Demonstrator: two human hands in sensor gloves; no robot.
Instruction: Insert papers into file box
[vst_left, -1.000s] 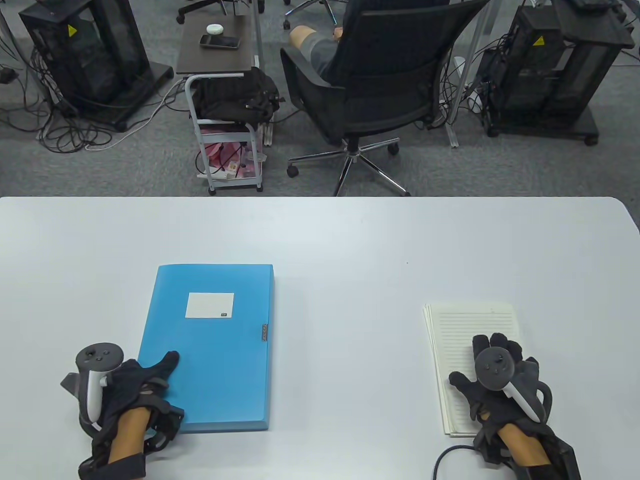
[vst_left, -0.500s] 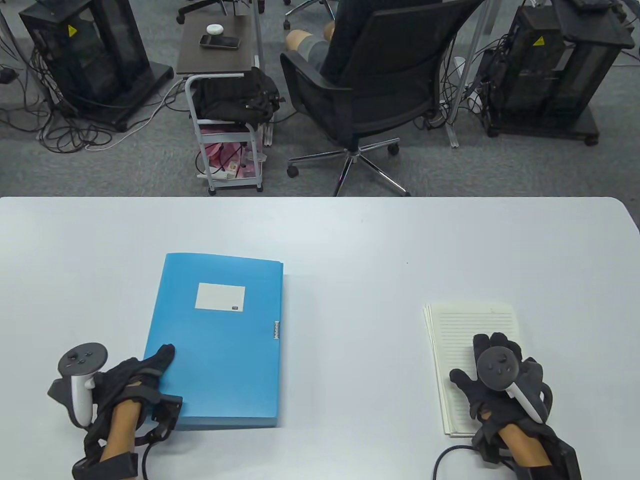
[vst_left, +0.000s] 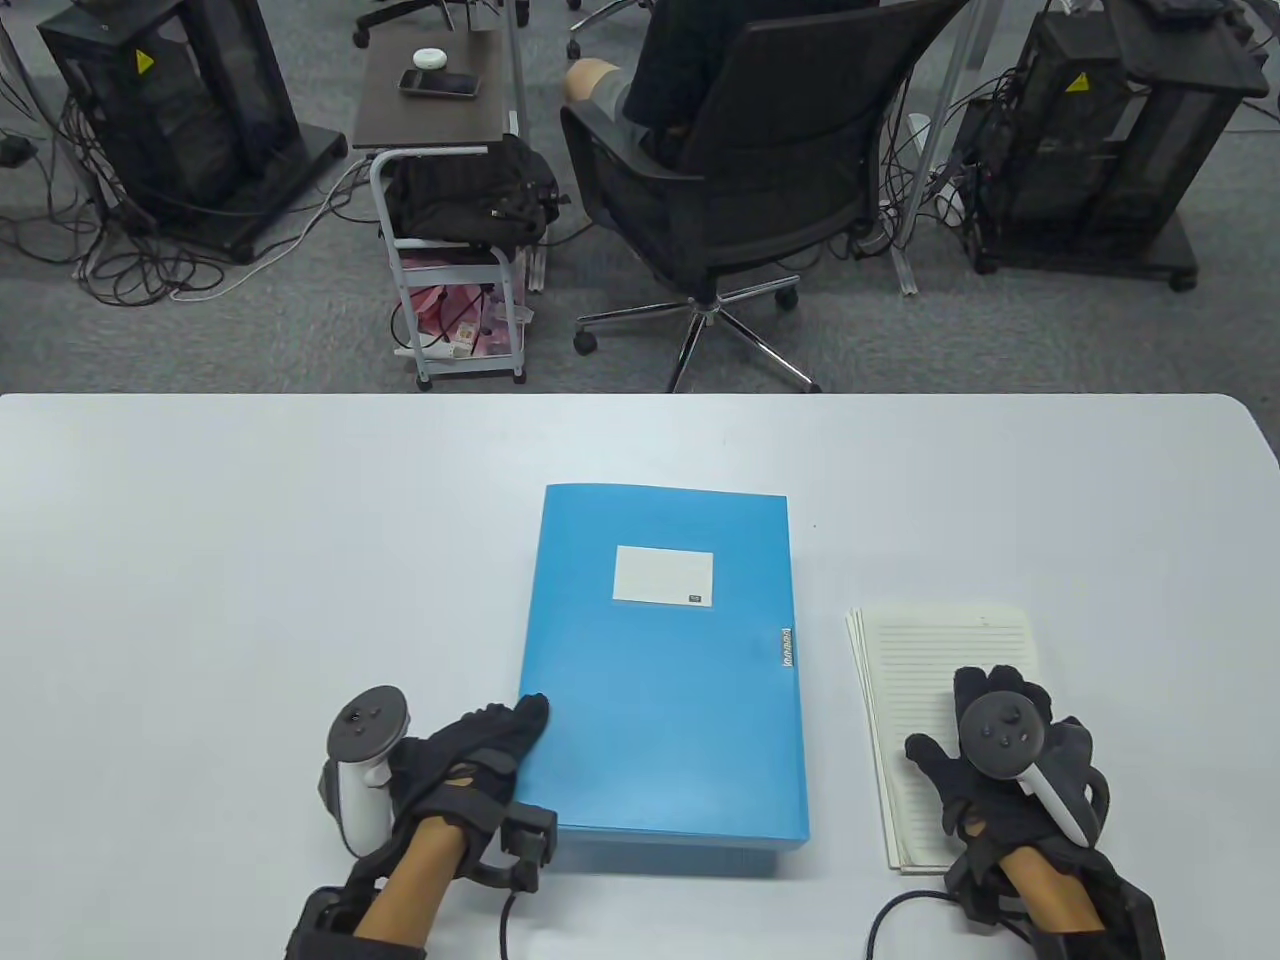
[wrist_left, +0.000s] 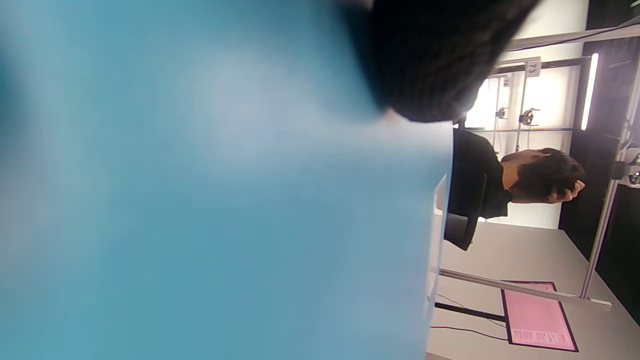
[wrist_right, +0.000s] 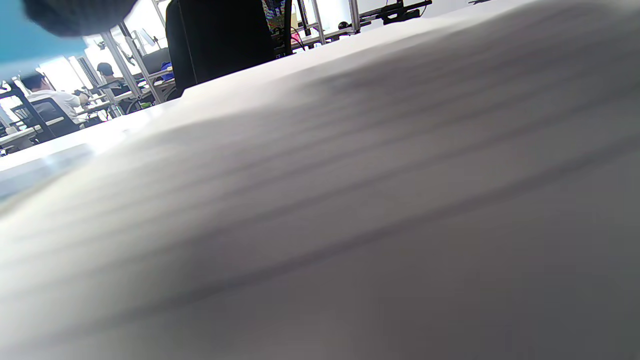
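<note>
File box (vst_left: 665, 670) slid right beside papers (vst_left: 945, 700), left hand (vst_left: 470, 760) gripping it, right hand (vst_left: 1000, 770) flat on papers

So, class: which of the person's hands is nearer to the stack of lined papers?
Right. The right hand rests on top of the lined papers. The left hand touches the near left edge of the blue file box, across the box from them.
</note>
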